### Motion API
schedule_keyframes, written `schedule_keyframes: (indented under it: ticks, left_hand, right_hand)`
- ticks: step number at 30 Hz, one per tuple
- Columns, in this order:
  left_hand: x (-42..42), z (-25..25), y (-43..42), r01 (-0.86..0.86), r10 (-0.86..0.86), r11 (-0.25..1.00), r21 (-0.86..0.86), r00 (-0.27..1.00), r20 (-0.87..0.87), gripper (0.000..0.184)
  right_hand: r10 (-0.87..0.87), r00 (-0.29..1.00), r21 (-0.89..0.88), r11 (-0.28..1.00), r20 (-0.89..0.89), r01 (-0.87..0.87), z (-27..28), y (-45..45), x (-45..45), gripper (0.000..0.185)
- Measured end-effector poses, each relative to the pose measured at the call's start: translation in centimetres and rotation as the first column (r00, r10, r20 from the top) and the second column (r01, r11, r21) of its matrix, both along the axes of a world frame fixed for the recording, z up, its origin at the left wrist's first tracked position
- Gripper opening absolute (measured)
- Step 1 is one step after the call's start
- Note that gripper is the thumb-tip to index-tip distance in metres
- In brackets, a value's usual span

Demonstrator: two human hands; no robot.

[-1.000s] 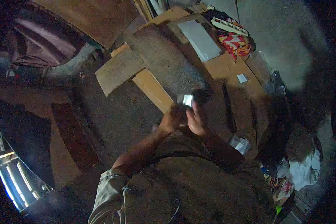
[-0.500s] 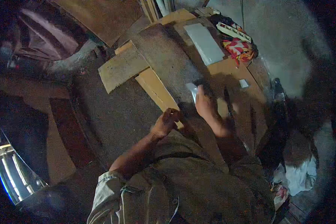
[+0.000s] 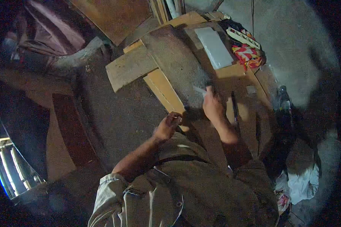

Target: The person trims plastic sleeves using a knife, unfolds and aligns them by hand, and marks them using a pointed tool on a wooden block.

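My left hand [image 3: 167, 126] is closed, its fingers curled at the near end of a tan wooden strip [image 3: 163, 90]. A long grey-brown board [image 3: 174, 62] lies alongside this strip. Over that board's near right edge, my right hand [image 3: 215, 106] is closed on a thin pale flat piece [image 3: 199, 90], seen nearly edge-on; its exact kind cannot be made out. Left of the long board, a wider pale board [image 3: 132, 70] lies across the strip's far end.
A white flat panel [image 3: 215, 48] lies at the back right, near a power strip [image 3: 243, 38] and a red and yellow cloth [image 3: 248, 56]. A dark slim tool [image 3: 235, 106] lies right of my right hand. Brown sheets [image 3: 111, 19] lean at the back.
The pale piece in my right hand has turned from showing its flat face to nearly edge-on. The view has shifted slightly. My left hand stays at the strip's end.
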State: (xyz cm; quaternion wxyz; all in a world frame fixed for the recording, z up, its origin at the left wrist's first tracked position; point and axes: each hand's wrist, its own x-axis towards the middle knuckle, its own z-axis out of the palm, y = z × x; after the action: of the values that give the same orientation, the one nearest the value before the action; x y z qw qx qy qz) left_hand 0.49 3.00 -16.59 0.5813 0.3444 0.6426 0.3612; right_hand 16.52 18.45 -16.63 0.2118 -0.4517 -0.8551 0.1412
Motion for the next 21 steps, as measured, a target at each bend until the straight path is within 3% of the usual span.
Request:
schedule_keyframes:
  ticks: [1,3,4,6,10,12,13,14,15,16,18,20,21]
  left_hand:
    - [-0.1,-1.4,-0.3,-0.001,0.001,1.000,0.001,1.000,0.001,0.033]
    - [-0.3,-5.2,-0.9,0.021,-0.057,0.893,0.450,0.996,0.066,0.030]
    - [-0.1,-3.9,-0.8,0.023,-0.060,0.892,0.452,0.996,0.066,0.030]
    - [0.0,0.6,0.1,-0.026,0.017,0.996,0.082,0.993,0.113,0.029]
    - [-0.1,2.2,0.9,-0.067,0.073,0.994,0.089,0.995,-0.065,0.031]
    - [-0.3,2.0,1.5,-0.110,0.160,0.956,0.272,0.973,-0.168,0.036]
    - [-0.4,3.4,1.9,-0.091,0.169,0.942,0.323,0.960,-0.224,0.043]
    - [-0.6,3.5,2.3,-0.088,0.167,0.941,0.326,0.960,-0.223,0.043]
    - [-0.7,3.6,2.5,-0.020,0.131,0.930,0.368,0.951,-0.281,0.045]
    - [-0.8,3.7,2.6,0.051,0.098,0.913,0.406,0.936,-0.339,0.048]
    - [-0.7,4.9,2.7,0.052,0.084,0.913,0.404,0.947,-0.311,0.044]
    - [-1.2,5.3,2.8,0.211,-0.093,0.931,0.297,0.926,-0.367,0.034]
    - [-1.2,5.4,2.8,0.213,-0.093,0.930,0.299,0.925,-0.368,0.034]
  right_hand:
    - [0.001,1.000,-0.009,1.000,0.017,-0.001,1.1,-0.1,-0.2,0.033]
    - [-0.004,0.999,-0.016,1.000,0.035,0.004,1.2,-0.2,-0.1,0.025]
    - [-0.001,0.999,0.009,1.000,0.039,0.000,0.3,-0.2,0.0,0.026]
    - [0.003,0.999,0.041,0.999,0.039,-0.005,-0.4,0.2,0.3,0.026]
    - [-0.030,0.997,-0.208,0.978,-0.067,0.016,0.6,-0.3,1.1,0.030]
    - [-0.013,0.997,-0.279,0.960,-0.073,-0.008,0.2,-1.1,1.9,0.030]
    - [0.043,0.974,-0.410,0.902,-0.221,-0.133,-1.5,-1.8,2.6,0.030]
    - [0.075,0.926,-0.510,0.817,-0.371,-0.271,0.5,-2.2,1.9,0.031]
    - [0.133,0.969,-0.692,0.681,-0.208,-0.242,3.2,-2.2,2.5,0.031]
    - [0.209,0.912,-0.517,0.769,-0.352,-0.376,1.8,-3.1,2.8,0.037]
    - [0.258,0.942,-0.801,0.506,-0.213,-0.320,5.8,-2.6,1.8,0.031]
    - [0.265,0.918,-0.757,0.521,-0.295,-0.394,2.8,-2.7,2.1,0.029]
    - [0.274,0.887,-0.708,0.533,-0.373,-0.462,1.3,-2.8,2.4,0.028]
